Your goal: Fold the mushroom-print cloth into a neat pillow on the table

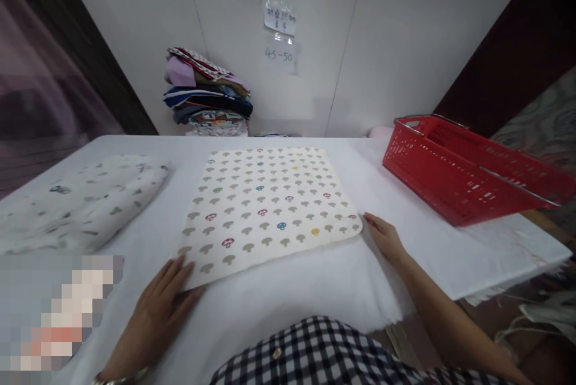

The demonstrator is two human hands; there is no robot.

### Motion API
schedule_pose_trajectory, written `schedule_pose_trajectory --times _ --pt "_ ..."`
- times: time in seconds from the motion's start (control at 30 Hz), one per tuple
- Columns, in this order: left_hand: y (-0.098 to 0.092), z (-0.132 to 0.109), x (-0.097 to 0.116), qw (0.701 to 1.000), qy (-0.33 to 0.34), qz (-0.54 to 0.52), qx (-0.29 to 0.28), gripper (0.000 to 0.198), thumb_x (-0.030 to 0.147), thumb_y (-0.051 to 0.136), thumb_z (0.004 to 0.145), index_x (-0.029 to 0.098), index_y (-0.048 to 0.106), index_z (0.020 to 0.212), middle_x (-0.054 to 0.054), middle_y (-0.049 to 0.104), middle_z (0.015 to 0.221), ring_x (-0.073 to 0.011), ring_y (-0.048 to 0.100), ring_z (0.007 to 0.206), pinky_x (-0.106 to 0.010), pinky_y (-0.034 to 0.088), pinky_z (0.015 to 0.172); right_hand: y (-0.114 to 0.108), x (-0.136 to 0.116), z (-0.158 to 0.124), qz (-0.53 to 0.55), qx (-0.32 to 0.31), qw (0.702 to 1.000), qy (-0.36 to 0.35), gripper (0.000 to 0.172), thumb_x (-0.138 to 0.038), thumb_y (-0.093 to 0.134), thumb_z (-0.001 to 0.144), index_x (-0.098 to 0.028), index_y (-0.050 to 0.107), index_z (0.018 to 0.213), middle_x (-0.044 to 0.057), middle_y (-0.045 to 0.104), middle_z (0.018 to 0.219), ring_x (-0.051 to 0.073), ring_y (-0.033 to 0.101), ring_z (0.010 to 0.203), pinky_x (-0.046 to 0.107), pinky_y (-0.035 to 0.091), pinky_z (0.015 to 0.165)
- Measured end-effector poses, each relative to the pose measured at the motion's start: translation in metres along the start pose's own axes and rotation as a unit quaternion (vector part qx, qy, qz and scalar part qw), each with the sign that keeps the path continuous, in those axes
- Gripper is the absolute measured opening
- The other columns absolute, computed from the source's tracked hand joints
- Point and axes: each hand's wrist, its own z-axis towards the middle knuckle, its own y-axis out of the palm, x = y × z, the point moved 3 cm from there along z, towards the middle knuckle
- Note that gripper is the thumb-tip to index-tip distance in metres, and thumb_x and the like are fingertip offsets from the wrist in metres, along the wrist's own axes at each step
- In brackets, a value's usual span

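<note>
A cream cloth (265,193) printed with grey and coloured mushrooms lies spread flat on the white-covered table (270,313). At its near left corner, my left hand (157,307) rests with the fingertips on the fabric and the thumb apart, just off the front edge. My right hand (384,238) is beside the near right corner, fingers stretched towards the cloth and its side against the table. It holds nothing that I can see. Between the two hands the cloth's front edge runs at a slant.
A folded white patterned cloth (90,199) lies on the left. On the right stands a red plastic basket (450,169) near the table's edge. Stacked folded fabrics (207,94) sit against the back wall, beside paper notes (279,37). A pixelated patch covers the lower left.
</note>
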Motion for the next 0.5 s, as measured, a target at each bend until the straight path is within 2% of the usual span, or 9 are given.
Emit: schedule_pose_trajectory --times 0.17,0.33,0.5 --pt "-0.006 0.001 0.001 0.999 0.008 -0.026 0.027 0.045 0.042 0.044 0.082 0.023 0.051 0.121 -0.010 0.046 0.136 -0.0293 0.038 0.128 -0.052 0.037 0.103 0.000 -0.012 -0.011 -0.089 -0.051 0.991 -0.090 0.045 -0.021 0.049 0.076 -0.025 0.057 0.120 0.003 0.059 0.121 0.022 0.053 0.112 0.042 0.041 0.099" --pt "-0.010 0.001 0.002 0.999 0.000 -0.033 0.036 0.041 0.038 0.044 0.080 0.027 0.054 0.119 -0.006 0.054 0.129 -0.0282 0.043 0.125 -0.051 0.037 0.104 0.005 -0.023 -0.008 -0.111 -0.033 0.985 -0.127 0.039 -0.025 0.049 0.081 -0.026 0.058 0.119 0.005 0.057 0.123 0.022 0.053 0.112 0.042 0.042 0.098" --pt "-0.008 -0.001 -0.001 0.999 -0.003 -0.025 0.029 0.039 0.036 0.039 0.082 0.031 0.052 0.119 -0.001 0.053 0.129 -0.0235 0.042 0.126 -0.046 0.037 0.105 0.014 -0.023 -0.009 -0.146 -0.065 0.966 -0.204 0.039 -0.018 0.045 0.082 -0.025 0.059 0.118 0.005 0.056 0.125 0.021 0.052 0.115 0.043 0.042 0.099"
